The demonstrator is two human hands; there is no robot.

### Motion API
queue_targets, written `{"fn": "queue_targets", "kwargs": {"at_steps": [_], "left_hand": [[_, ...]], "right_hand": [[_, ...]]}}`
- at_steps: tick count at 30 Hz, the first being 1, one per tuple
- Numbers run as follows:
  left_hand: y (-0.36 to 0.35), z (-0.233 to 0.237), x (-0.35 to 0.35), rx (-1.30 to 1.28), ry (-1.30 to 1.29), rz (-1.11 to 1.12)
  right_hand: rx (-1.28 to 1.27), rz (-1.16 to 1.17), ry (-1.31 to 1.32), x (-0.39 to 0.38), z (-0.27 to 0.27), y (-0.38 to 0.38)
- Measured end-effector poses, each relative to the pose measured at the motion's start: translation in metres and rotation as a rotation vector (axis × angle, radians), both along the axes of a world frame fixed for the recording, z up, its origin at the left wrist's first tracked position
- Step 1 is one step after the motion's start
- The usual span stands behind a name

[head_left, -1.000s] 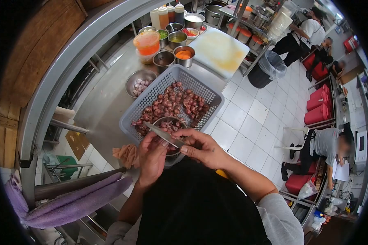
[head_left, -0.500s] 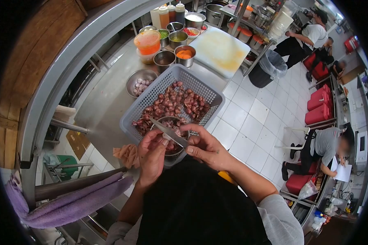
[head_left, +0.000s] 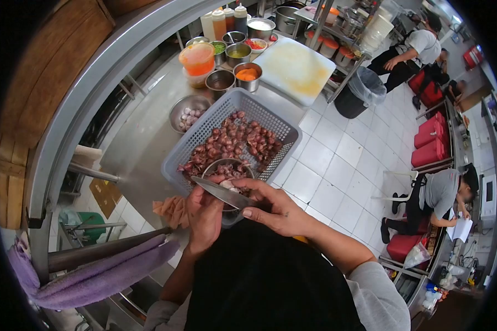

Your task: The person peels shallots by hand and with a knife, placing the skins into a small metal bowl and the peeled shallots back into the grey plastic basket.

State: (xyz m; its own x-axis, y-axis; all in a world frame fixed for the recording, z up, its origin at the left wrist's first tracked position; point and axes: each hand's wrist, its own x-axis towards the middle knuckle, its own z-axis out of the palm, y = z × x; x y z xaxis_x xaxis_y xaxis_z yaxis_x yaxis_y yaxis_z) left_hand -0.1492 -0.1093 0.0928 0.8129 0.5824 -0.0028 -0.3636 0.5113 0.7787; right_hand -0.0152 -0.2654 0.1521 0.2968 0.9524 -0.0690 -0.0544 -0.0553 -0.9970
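Observation:
My right hand (head_left: 271,209) grips a knife (head_left: 221,193), its blade lying slantwise across the front of both hands with the tip to the left. My left hand (head_left: 205,219) is closed just behind the blade around a small pale shallot (head_left: 230,186), partly hidden by the knife and fingers. Below the hands is a round metal bowl (head_left: 209,169) with shallot pieces or skins in it. It sits in a grey perforated plastic basket (head_left: 292,132), which also holds many reddish-brown shallots (head_left: 226,137).
A metal bowl of garlic (head_left: 190,117) stands left of the basket. Behind are metal pots (head_left: 248,80), an orange-filled tub (head_left: 197,59), squeeze bottles (head_left: 229,19) and a white cutting board (head_left: 295,69). A brown cloth (head_left: 172,211) lies at left. Other people (head_left: 444,190) are at the right.
The knife has tilted flatter and dropped slightly, its tip shifting left and down. My right hand's fingers have folded lower, and more of the bowl shows beyond the hands.

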Motion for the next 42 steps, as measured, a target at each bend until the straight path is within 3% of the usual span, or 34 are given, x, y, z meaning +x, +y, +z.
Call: {"fn": "queue_targets", "kwargs": {"at_steps": [11, 14, 17, 19, 29, 32, 34, 35, 37, 42], "left_hand": [[-0.004, 0.007, -0.001, -0.056, -0.021, -0.002], [0.000, 0.007, -0.001, -0.030, -0.008, -0.027], [-0.001, 0.007, 0.000, -0.022, -0.006, -0.009], [-0.003, 0.006, 0.001, -0.029, -0.015, 0.009], [-0.004, 0.006, 0.001, -0.034, -0.025, 0.020], [-0.003, 0.006, 0.002, -0.014, -0.015, 0.010], [-0.001, 0.006, 0.001, -0.023, 0.004, 0.003], [0.001, 0.004, 0.002, -0.041, -0.019, -0.047], [0.003, 0.004, 0.005, -0.059, -0.043, -0.099], [0.000, 0.011, 0.009, -0.053, -0.052, -0.076]], "right_hand": [[0.101, -0.006, -0.026, 0.001, -0.018, 0.006], [0.104, -0.037, 0.145, 0.002, -0.014, 0.005], [0.111, -0.082, 0.082, 0.001, -0.010, 0.002], [0.064, 0.039, -0.119, 0.003, -0.003, 0.000], [0.023, 0.055, -0.139, 0.004, 0.005, 0.002], [0.116, 0.003, -0.161, 0.005, -0.008, 0.002], [-0.034, 0.038, 0.199, 0.010, -0.006, -0.002], [-0.035, 0.039, 0.200, 0.010, -0.007, -0.002], [-0.031, 0.007, 0.506, 0.012, -0.011, -0.001], [0.022, 0.013, 0.327, 0.009, -0.014, -0.003]]}}
